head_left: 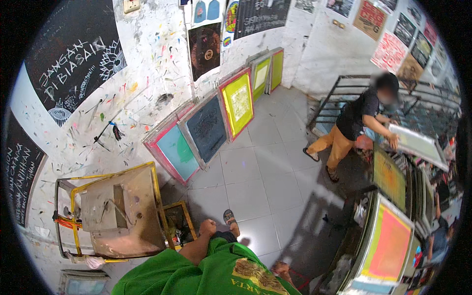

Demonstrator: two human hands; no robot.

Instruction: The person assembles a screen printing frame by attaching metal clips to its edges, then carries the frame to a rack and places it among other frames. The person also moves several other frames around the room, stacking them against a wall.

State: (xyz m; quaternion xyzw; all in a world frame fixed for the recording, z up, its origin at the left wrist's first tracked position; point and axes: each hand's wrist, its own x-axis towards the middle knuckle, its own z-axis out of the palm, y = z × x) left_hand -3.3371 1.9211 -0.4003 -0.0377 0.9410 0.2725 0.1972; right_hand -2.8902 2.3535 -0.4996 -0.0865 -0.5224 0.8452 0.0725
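Note:
My left hand (207, 227) is closed in a loose fist beside my green shirt, above my sandalled foot (231, 221); nothing shows in its fingers. Low in the view, partly behind the shirt, is my right hand (281, 268); its fingers are too small and shadowed to read. Nearest my left side stands a stained brown board (123, 211) in a yellow metal frame. Screen-printing frames lean along the wall: a light-blue one (178, 152), a dark one (205, 130) and a yellow-green one (238, 103).
At right, a person (351, 118) in a dark shirt and tan trousers holds a pale screen frame (418, 145) with both hands. More screens, including an orange-pink one (388, 241), stand close on my right. A black metal rack (339, 93) is behind the person. Grey floor tiles (246, 172) lie ahead.

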